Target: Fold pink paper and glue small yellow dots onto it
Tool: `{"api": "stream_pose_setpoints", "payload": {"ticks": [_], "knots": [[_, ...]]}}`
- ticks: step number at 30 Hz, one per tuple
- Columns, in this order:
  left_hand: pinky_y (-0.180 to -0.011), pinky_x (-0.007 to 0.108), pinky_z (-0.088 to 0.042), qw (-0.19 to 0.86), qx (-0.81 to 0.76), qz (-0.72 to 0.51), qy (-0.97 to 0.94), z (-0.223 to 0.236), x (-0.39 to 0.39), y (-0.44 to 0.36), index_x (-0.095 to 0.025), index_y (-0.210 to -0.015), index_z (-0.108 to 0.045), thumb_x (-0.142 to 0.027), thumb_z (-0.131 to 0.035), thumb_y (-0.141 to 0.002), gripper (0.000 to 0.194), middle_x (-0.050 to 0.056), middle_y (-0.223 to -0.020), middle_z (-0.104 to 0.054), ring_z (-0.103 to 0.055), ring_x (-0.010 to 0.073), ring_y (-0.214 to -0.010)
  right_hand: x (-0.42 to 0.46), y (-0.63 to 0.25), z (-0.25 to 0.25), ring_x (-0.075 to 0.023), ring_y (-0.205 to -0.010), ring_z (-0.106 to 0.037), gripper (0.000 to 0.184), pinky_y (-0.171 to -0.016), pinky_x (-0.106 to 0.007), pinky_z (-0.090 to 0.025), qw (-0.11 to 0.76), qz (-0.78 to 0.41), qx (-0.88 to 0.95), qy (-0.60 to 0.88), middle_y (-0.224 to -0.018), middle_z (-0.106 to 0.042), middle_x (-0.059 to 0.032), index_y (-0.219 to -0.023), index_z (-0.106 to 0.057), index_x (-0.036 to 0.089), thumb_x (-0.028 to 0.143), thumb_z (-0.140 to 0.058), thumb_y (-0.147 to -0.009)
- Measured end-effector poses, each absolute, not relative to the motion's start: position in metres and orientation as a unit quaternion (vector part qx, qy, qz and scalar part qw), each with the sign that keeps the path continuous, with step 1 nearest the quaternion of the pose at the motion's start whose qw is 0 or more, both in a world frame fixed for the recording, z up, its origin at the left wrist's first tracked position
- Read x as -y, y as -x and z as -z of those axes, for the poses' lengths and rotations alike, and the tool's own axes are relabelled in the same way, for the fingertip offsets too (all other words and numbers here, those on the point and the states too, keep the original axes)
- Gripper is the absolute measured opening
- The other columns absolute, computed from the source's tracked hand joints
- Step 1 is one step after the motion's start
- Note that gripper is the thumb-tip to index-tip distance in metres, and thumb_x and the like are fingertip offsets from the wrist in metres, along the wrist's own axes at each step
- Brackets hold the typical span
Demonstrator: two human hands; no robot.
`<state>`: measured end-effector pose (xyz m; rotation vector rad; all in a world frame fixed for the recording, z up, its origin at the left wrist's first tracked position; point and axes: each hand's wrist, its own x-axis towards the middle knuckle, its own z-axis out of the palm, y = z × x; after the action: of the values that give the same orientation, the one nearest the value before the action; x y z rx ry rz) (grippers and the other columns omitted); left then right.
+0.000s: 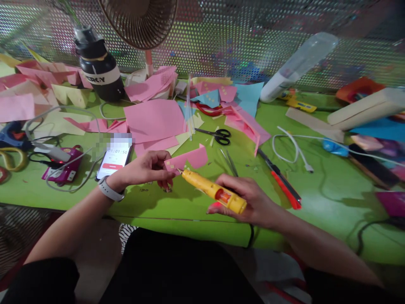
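Observation:
My left hand (155, 168) pinches the left end of a folded pink paper piece (193, 158) just above the green table (177, 207). Small yellowish squares show on the paper, and a notch is cut in its lower edge. In my right hand (243, 198) is a yellow hot glue gun (205, 185), its fingers closed round the handle. The nozzle points left and meets or nearly meets the paper's lower edge; I cannot tell if it touches. Behind the glue gun lie metal tweezers (229, 162) and black scissors (217, 136).
A red utility knife (284, 188) and a white cable (297, 154) lie to the right. On the left are a lit phone (114, 156) and a purple power strip (65, 166). Pink sheets (155, 120), a black bottle (101, 69) and a fan (139, 21) stand behind.

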<state>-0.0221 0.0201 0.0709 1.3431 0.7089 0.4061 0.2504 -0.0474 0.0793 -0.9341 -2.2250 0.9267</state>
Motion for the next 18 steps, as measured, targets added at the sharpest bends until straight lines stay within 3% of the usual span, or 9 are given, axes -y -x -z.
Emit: {"api": "stream_pose_setpoints", "payload": {"ticks": [9,13,18], "knots": [[-0.052,0.019,-0.056,0.712,-0.319,-0.187,-0.598,-0.067,-0.02,0.024,-0.013,-0.087,-0.056,-0.03,-0.076,-0.08,0.027,0.006,-0.071,-0.073,-0.071,0.0138,-0.055,0.047,-0.253,-0.083,-0.0079,-0.049,-0.04,0.034,-0.044,-0.022,-0.029,0.293,-0.334,0.829,0.34,-0.062,-0.046,0.0067,-0.081,-0.048,0.022,0.047,-0.071,-0.084],[-0.054,0.02,-0.057,0.705,-0.332,-0.184,-0.599,-0.062,-0.022,0.027,-0.013,-0.085,-0.055,-0.029,-0.075,-0.081,0.026,0.007,-0.073,-0.075,-0.072,0.0145,-0.057,0.047,-0.265,-0.071,-0.0105,-0.053,-0.046,0.031,-0.048,-0.023,-0.036,0.297,-0.301,0.839,0.341,-0.067,-0.054,0.0032,-0.088,-0.053,0.022,0.046,-0.071,-0.083],[-0.053,0.02,-0.057,0.702,-0.36,-0.215,-0.576,-0.063,-0.026,0.031,-0.016,-0.085,-0.05,-0.027,-0.075,-0.081,0.028,0.004,-0.068,-0.074,-0.071,0.0137,-0.056,0.053,-0.276,-0.034,-0.0156,-0.065,-0.058,0.022,-0.058,-0.028,-0.047,0.222,-0.197,0.864,0.407,-0.08,-0.064,-0.004,-0.096,-0.057,0.019,0.035,-0.068,-0.085]]}}
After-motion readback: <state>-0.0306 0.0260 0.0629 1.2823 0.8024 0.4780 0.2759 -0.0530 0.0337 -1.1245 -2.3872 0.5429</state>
